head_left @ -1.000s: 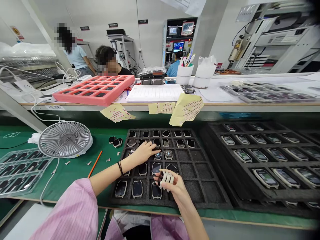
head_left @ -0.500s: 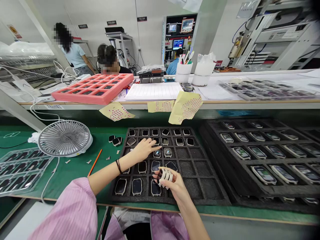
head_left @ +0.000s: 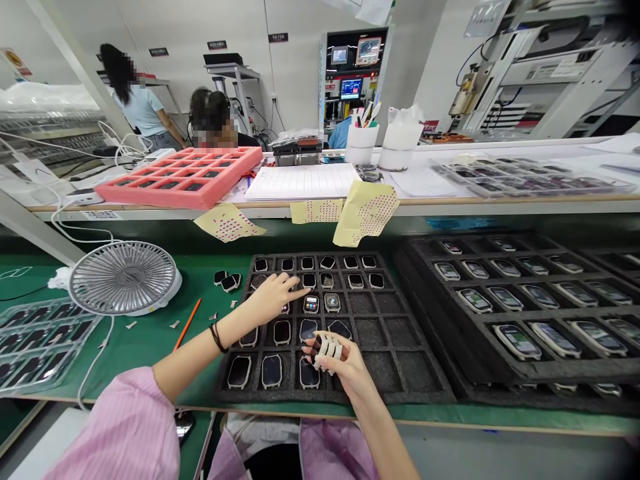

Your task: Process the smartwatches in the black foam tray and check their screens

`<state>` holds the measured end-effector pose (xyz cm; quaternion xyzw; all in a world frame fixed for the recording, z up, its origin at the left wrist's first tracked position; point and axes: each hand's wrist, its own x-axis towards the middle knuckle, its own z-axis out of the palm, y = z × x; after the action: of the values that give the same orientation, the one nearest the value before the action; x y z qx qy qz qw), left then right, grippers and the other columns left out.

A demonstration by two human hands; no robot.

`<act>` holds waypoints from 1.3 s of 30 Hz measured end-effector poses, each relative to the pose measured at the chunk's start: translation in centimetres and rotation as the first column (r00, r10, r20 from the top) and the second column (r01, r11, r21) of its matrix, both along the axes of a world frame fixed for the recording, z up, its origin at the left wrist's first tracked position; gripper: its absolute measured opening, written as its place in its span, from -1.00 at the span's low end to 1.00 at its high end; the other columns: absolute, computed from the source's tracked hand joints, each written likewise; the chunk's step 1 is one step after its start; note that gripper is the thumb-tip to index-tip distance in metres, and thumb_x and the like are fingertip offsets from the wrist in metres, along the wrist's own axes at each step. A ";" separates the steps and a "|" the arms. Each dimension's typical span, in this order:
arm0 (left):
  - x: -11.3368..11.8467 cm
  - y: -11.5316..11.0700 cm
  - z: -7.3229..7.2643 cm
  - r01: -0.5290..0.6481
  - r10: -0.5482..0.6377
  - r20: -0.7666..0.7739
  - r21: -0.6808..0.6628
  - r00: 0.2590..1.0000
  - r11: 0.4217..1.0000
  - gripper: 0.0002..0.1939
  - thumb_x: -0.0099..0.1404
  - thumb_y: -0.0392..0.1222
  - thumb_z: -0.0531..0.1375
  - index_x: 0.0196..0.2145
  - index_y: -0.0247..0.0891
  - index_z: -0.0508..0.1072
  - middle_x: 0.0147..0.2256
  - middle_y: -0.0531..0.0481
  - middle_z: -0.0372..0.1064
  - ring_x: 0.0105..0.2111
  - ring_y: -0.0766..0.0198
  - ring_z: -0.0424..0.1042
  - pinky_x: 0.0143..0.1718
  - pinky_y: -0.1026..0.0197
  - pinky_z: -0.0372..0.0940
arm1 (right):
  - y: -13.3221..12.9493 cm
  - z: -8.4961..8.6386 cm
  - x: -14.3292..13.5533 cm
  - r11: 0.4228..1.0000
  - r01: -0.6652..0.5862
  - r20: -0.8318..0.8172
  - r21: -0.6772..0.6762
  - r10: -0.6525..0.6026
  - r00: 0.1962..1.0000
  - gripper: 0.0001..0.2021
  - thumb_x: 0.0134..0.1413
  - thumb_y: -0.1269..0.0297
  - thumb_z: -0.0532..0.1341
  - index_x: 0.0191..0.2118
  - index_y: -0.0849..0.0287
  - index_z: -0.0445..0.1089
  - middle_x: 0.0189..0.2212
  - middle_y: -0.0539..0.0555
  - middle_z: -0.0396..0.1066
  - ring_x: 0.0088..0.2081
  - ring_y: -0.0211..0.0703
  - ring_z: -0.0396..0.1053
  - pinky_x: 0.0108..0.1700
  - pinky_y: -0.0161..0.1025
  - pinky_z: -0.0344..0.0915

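A black foam tray [head_left: 415, 377] of square compartments lies before me, with smartwatch bodies without straps in many of them. Over its third row reaches my left hand [head_left: 273, 297], fingers stretched out and holding nothing. One fingertip is just above a lit smartwatch [head_left: 311, 305] that shows coloured icons; whether it touches is unclear. Another lit smartwatch [head_left: 332, 303] sits to its right, and one more is partly covered by the hand. Lower down, my right hand [head_left: 345, 365] is closed round several stacked smartwatch bodies [head_left: 329, 348], their pale edges outward.
To the right, stacked foam trays [head_left: 480, 347] hold more watches. On the left are a fan [head_left: 125, 277], an orange pen [head_left: 188, 323], two loose watches [head_left: 231, 283] and a clear plastic tray [head_left: 47, 340]. A shelf behind carries a pink foam tray [head_left: 200, 197]. People are beyond it.
The lit watch near my left fingertip now shows coloured icons instead of a watch face. My left hand has shifted slightly; my right hand keeps its hold. The whole view has moved a little.
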<state>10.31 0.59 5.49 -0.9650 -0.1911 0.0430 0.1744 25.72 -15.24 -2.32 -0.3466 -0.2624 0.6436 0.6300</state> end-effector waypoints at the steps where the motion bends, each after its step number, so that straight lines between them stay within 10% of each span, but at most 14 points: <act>1: 0.6 0.1 0.1 0.000 0.000 0.010 0.002 1.000 1.000 -0.36 0.23 -0.47 0.05 0.23 -0.08 0.16 0.03 -0.14 0.24 -0.08 0.09 0.22 -0.16 0.11 0.15 | 0.0 0.0 0.0 1.000 0.001 0.001 0.001 -0.001 1.000 -0.54 -0.39 0.33 0.51 -0.21 0.21 0.50 -0.26 0.20 0.57 -0.21 0.13 0.54 -0.09 0.04 0.42; 11: 5.9 0.6 -3.5 0.110 -0.109 0.017 -0.042 0.994 0.993 -0.45 0.27 -0.43 0.04 0.19 -0.13 0.24 0.03 -0.16 0.26 -0.09 0.11 0.25 -0.18 0.13 0.15 | 0.1 0.3 -0.2 0.999 0.038 -0.023 -0.016 -0.038 0.999 -0.55 -0.40 0.33 0.51 -0.23 0.21 0.51 -0.29 0.18 0.57 -0.22 0.10 0.54 -0.14 -0.04 0.44; 27: 6.7 -0.4 -1.8 0.111 -0.081 0.166 -0.185 0.983 0.976 -0.36 0.21 -0.52 -0.01 0.21 -0.12 0.21 0.00 -0.13 0.25 -0.13 0.11 0.22 -0.15 0.11 0.20 | -0.4 0.8 0.8 0.998 0.061 -0.007 0.009 -0.061 0.998 -0.54 -0.37 0.31 0.51 -0.20 0.18 0.51 -0.28 0.18 0.57 -0.20 0.14 0.53 -0.09 0.04 0.43; 35: 14.1 -1.6 -4.4 0.198 0.238 0.429 -0.752 0.871 0.629 -0.43 0.26 -0.43 0.01 0.20 -0.08 0.24 -0.07 -0.02 0.23 -0.04 0.25 0.29 0.10 0.19 0.17 | -1.0 2.2 8.7 0.950 0.312 0.209 0.028 -0.311 0.927 -0.56 -0.33 0.30 0.49 -0.19 0.17 0.51 -0.26 0.18 0.57 -0.18 0.15 0.52 0.00 0.10 0.36; 39: 16.8 -1.9 -5.2 0.202 0.248 0.418 -0.777 0.874 0.596 -0.49 0.26 -0.40 0.01 0.17 -0.23 0.29 -0.10 -0.11 0.29 -0.04 0.17 0.33 0.07 0.09 0.24 | -0.3 2.6 11.2 0.933 0.360 0.260 -0.006 -0.346 0.901 -0.54 -0.42 0.31 0.51 -0.24 0.21 0.51 -0.32 0.17 0.58 -0.22 0.15 0.53 0.02 0.12 0.34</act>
<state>27.14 -1.32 0.30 -0.9140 -0.2011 -0.1167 -0.3325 36.95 -15.50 0.24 -0.4850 -0.2567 0.4757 0.6875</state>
